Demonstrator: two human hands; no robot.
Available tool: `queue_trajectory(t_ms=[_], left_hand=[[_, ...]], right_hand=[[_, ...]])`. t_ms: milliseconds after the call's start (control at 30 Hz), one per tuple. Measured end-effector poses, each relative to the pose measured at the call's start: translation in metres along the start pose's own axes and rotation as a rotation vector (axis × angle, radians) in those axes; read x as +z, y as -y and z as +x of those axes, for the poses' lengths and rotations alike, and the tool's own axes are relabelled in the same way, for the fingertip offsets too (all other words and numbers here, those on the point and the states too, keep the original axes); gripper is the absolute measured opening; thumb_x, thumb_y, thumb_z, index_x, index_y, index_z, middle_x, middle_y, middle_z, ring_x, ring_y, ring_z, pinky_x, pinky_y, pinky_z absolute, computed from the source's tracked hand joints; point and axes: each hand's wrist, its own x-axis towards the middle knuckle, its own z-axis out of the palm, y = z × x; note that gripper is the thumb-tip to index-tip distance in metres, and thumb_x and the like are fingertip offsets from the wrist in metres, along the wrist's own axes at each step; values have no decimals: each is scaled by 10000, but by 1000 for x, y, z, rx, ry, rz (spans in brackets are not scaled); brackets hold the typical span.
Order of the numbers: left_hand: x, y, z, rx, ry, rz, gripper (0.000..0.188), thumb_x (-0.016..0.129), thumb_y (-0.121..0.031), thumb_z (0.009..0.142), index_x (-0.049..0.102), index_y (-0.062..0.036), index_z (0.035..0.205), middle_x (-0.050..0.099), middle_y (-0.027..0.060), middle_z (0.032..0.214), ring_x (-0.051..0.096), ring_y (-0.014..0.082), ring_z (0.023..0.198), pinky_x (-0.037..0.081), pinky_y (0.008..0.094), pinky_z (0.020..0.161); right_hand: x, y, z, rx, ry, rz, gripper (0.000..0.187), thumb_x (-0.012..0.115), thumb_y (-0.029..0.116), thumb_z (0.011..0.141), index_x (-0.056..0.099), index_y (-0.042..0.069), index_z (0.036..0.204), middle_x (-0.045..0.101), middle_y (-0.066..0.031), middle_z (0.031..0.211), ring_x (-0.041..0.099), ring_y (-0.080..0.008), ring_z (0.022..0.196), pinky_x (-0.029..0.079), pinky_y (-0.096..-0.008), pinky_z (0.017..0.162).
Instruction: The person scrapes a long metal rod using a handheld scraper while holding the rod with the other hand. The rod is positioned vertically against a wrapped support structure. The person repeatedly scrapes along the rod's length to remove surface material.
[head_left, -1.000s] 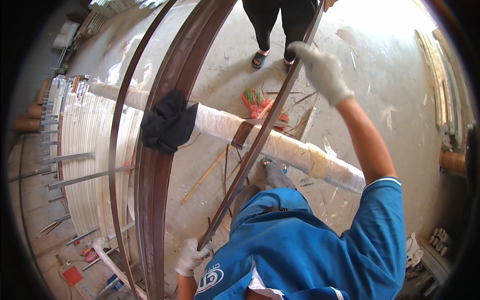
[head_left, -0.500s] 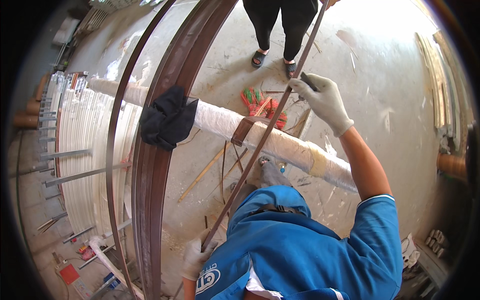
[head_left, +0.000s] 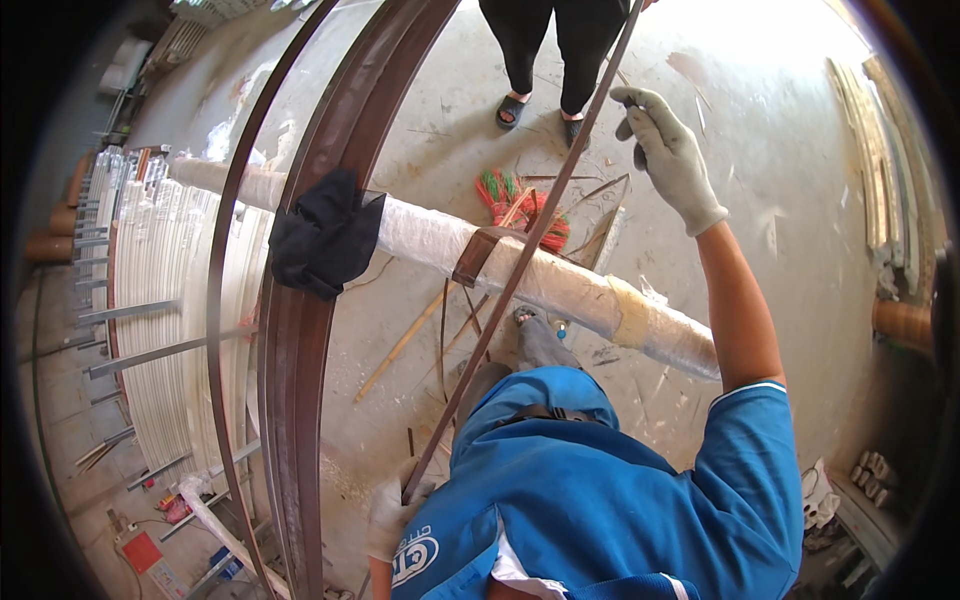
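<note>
A long, thin dark-brown strip [head_left: 530, 245] runs slantwise from lower left up to the far side. Its near end sits in my left hand [head_left: 390, 515], gloved in white and closed round it beside my blue shirt. My right hand [head_left: 672, 160], in a pale glove, is raised to the right of the strip, apart from it, with fingers loosely spread and bent. Whether something small and dark lies at those fingertips is hard to make out. Below the strip, a plastic-wrapped beam [head_left: 570, 290] lies crosswise with a brown band [head_left: 476, 258] round it.
Long brown profiles [head_left: 300, 380] stand left, with a black cloth [head_left: 325, 235] draped over them. Another person's legs [head_left: 545, 50] are at the far side. A red-green broom [head_left: 520, 205] and sticks lie on the floor. White lengths [head_left: 165, 300] are stacked far left.
My right hand has come off the strip and moved up and right, its fingers loosening. The dark piece it held no longer shows clearly. The strip has shifted slightly left.
</note>
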Motion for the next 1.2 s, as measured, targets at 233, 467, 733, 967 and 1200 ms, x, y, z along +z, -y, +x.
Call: queue_trajectory(t_ms=[233,467,733,967,1200], left_hand=[[-6,-10,-2,59,31,37,436,728,-265,891,660,-5,1235,688,211,863,651,238,679,505,355,657],[9,5,-4,123,-101,117,500,739,-221,875,605,-63,1330,704,217,955,694,357,777,523,427,680],[38,2,-15,60,-273,352,605,722,-252,859,535,-188,1430,659,261,1110,662,465,1014,533,492,833],[35,-11,-19,44,-348,461,624,733,-312,872,516,-214,1449,663,249,1090,675,448,957,536,486,778],[-6,1,-6,94,-95,4,484,761,-209,870,628,-37,1302,649,65,759,621,145,627,483,307,581]], right_hand=[[37,58,-9,-385,18,-552,345,578,38,923,698,125,1234,751,-96,990,731,-262,836,577,-362,722],[24,63,-52,-280,335,-51,291,584,115,990,667,98,1268,662,-30,849,628,-111,678,530,-257,594],[-28,-3,56,-361,-42,-547,318,561,151,1009,669,176,1307,729,-109,851,696,-189,720,556,-332,643],[5,61,-23,-583,690,-861,383,607,77,905,693,249,1236,724,-112,870,733,-263,850,597,-403,746],[-17,37,-2,-108,131,-99,365,618,59,957,647,98,1318,755,-100,1049,720,-179,952,585,-318,824]])
